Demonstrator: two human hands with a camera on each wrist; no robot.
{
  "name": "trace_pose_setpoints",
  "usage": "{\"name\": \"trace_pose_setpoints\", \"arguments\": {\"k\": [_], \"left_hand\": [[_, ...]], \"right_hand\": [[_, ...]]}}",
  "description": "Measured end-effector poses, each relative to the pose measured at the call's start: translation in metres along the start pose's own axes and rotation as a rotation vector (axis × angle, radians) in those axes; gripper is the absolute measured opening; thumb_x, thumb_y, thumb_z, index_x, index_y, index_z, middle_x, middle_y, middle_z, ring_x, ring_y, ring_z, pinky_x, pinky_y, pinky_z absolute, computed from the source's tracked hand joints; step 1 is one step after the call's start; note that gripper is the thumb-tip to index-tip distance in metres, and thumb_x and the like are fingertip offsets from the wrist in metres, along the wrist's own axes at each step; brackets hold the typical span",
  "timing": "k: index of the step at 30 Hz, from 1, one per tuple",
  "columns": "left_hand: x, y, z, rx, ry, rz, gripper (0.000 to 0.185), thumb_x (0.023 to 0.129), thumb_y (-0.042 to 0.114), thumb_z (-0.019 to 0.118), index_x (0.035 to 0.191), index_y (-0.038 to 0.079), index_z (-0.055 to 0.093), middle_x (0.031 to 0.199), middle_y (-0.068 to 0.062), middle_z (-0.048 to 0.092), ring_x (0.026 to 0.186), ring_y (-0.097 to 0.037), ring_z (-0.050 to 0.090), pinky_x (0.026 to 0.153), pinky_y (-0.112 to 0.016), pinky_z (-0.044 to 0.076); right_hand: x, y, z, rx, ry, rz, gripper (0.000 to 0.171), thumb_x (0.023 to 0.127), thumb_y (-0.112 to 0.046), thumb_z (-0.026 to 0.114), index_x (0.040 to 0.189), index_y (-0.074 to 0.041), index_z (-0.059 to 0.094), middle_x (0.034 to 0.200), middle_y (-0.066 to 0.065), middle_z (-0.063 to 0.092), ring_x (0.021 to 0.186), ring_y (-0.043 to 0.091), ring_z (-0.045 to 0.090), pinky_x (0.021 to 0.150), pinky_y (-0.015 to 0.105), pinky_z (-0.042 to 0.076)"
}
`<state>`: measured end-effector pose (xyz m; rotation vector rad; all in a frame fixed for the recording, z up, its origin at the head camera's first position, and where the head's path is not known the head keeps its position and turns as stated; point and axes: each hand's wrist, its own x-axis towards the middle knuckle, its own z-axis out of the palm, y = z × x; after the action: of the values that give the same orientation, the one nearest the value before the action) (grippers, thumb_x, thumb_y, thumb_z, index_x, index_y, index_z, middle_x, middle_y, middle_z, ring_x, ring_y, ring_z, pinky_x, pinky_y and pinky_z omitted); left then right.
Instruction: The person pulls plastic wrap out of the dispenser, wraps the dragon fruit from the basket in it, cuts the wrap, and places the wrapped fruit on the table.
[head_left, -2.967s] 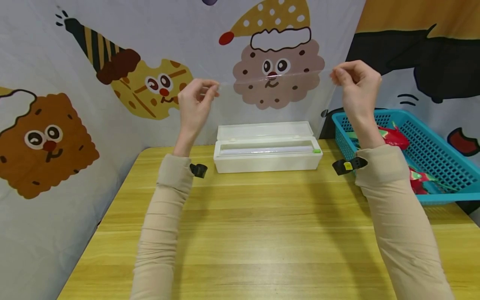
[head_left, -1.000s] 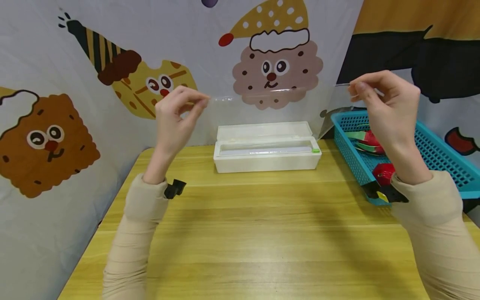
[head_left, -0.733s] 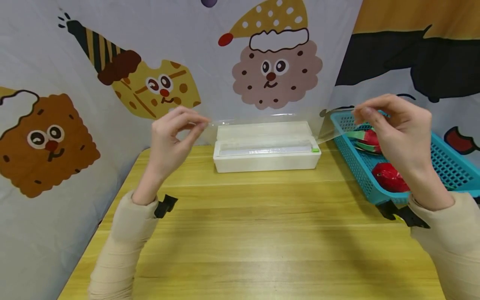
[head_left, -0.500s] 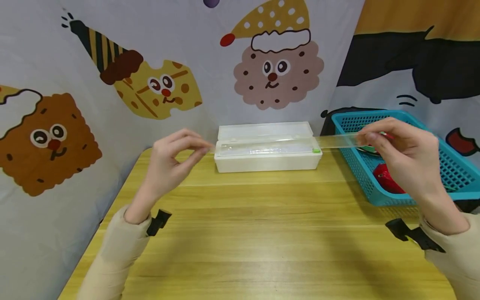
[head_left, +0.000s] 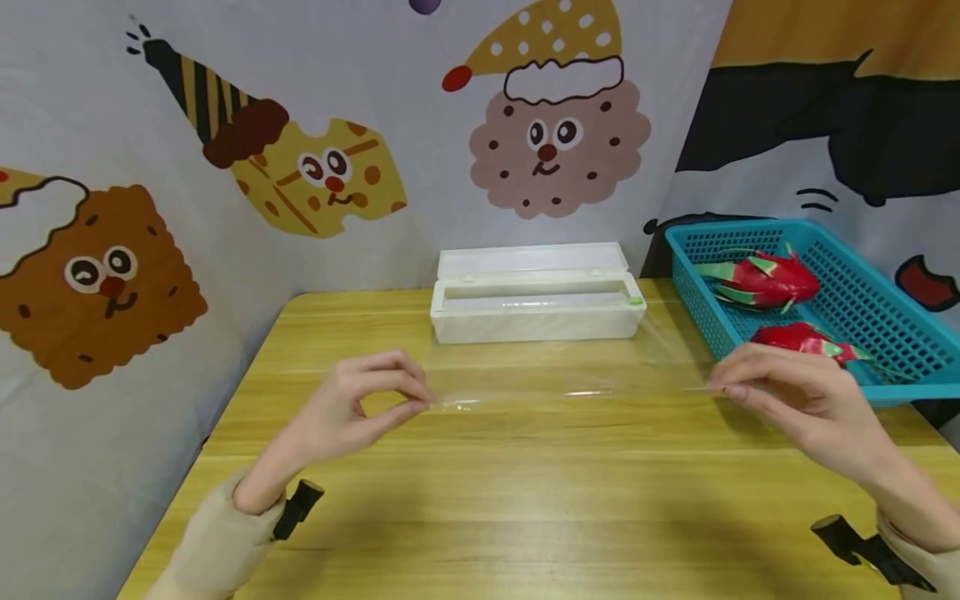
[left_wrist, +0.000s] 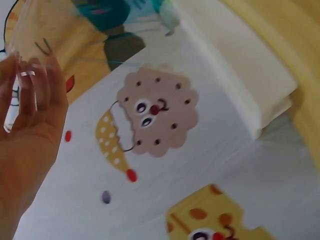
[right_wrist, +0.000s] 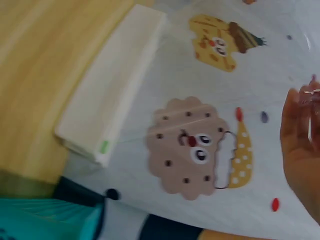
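Observation:
A clear sheet of cling film (head_left: 562, 375) stretches between my two hands above the table, in front of the white cling film box (head_left: 537, 327). My left hand (head_left: 348, 410) pinches one front corner between thumb and fingers. With its thumb and fingers, my right hand (head_left: 813, 410) pinches the opposite corner, near the basket. The lid of the box is raised, and the roll (head_left: 534, 301) shows inside. The film's far edge is hard to make out against the box. Each wrist view shows part of one hand, the left hand (left_wrist: 35, 115) and the right hand (right_wrist: 305, 145).
A blue perforated basket (head_left: 907, 333) stands at the right with two red dragon fruits (head_left: 780, 279) in it. The wooden table (head_left: 525, 517) ends at a cloth (head_left: 375, 50) printed with cartoon biscuits behind and at the left. A green slider (head_left: 636, 301) sits on the box's right end.
Both hands have come down from in front of the back cloth to low over the table, spreading wider apart and drawing the film toward me. The box and basket have stayed put.

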<state>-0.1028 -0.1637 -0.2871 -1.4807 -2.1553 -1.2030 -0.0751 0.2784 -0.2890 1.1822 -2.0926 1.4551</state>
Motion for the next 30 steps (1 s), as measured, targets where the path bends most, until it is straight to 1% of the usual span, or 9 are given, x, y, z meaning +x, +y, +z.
{"name": "trace_pose_setpoints", "arguments": {"k": [2,6,8,11,16,19,21,25,30], "left_hand": [[-0.007,-0.003,0.004,-0.05,-0.047,-0.019,0.017,0.085,-0.003,0.066,0.093,0.011,0.07,0.089,-0.002,0.064,0.079,-0.008,0.059,0.065,-0.018,0.051],[-0.02,-0.008,0.015,-0.154,-0.14,-0.071,0.021,0.084,-0.006,0.065,0.094,0.012,0.07,0.088,-0.003,0.066,0.079,-0.008,0.06,0.068,-0.022,0.054],[-0.026,-0.011,0.021,-0.185,-0.177,-0.084,0.02,0.084,-0.006,0.065,0.094,0.011,0.07,0.088,-0.003,0.067,0.079,-0.009,0.062,0.071,-0.024,0.055],[-0.034,-0.014,0.031,-0.196,-0.224,-0.102,0.016,0.084,-0.002,0.066,0.093,0.011,0.071,0.087,-0.002,0.068,0.081,-0.008,0.063,0.076,-0.025,0.056],[-0.048,-0.017,0.043,-0.187,-0.289,-0.154,0.009,0.087,0.005,0.066,0.092,0.01,0.073,0.087,-0.001,0.069,0.082,-0.007,0.064,0.079,-0.024,0.056],[-0.054,-0.019,0.049,-0.169,-0.315,-0.173,0.008,0.088,0.008,0.065,0.092,0.009,0.073,0.087,-0.001,0.069,0.082,-0.005,0.065,0.079,-0.022,0.056],[-0.058,-0.022,0.053,-0.151,-0.333,-0.182,0.009,0.089,0.009,0.065,0.092,0.009,0.073,0.086,0.0,0.068,0.083,-0.004,0.064,0.079,-0.021,0.055],[-0.065,-0.028,0.063,-0.107,-0.372,-0.205,0.009,0.088,0.012,0.066,0.093,0.01,0.073,0.085,0.003,0.068,0.082,-0.001,0.062,0.079,-0.017,0.054],[-0.072,-0.034,0.075,-0.046,-0.439,-0.236,0.008,0.086,0.012,0.068,0.091,0.011,0.073,0.085,0.004,0.068,0.083,0.002,0.061,0.081,-0.013,0.052]], "right_hand": [[-0.007,0.007,0.003,0.089,-0.063,-0.049,0.016,0.087,0.012,0.057,0.099,0.007,0.066,0.103,0.007,0.068,0.099,0.011,0.061,0.084,0.011,0.05],[-0.019,0.021,0.01,0.2,-0.175,-0.128,0.022,0.087,0.015,0.054,0.102,0.005,0.066,0.105,0.009,0.066,0.102,0.013,0.059,0.088,0.015,0.05],[-0.025,0.026,0.014,0.221,-0.22,-0.138,0.028,0.085,0.018,0.053,0.104,0.002,0.066,0.104,0.008,0.066,0.101,0.013,0.058,0.087,0.016,0.049],[-0.034,0.033,0.018,0.243,-0.278,-0.132,0.037,0.081,0.023,0.052,0.106,-0.001,0.065,0.103,0.007,0.065,0.098,0.014,0.057,0.083,0.019,0.049],[-0.051,0.046,0.024,0.241,-0.356,-0.094,0.053,0.07,0.03,0.054,0.109,-0.005,0.064,0.1,0.005,0.065,0.091,0.013,0.058,0.073,0.024,0.049],[-0.061,0.052,0.025,0.201,-0.379,-0.05,0.057,0.067,0.03,0.055,0.108,-0.008,0.066,0.1,0.004,0.066,0.089,0.01,0.06,0.074,0.022,0.05],[-0.067,0.056,0.026,0.168,-0.389,-0.026,0.057,0.067,0.029,0.057,0.108,-0.009,0.067,0.1,0.002,0.067,0.09,0.01,0.061,0.077,0.019,0.05],[-0.076,0.064,0.029,0.126,-0.43,-0.022,0.054,0.069,0.026,0.061,0.108,-0.011,0.068,0.1,0.002,0.069,0.091,0.01,0.062,0.08,0.017,0.049],[-0.083,0.071,0.036,0.132,-0.519,-0.013,0.042,0.076,0.017,0.064,0.106,-0.011,0.07,0.098,0.003,0.068,0.088,0.009,0.062,0.075,0.017,0.05]]}}
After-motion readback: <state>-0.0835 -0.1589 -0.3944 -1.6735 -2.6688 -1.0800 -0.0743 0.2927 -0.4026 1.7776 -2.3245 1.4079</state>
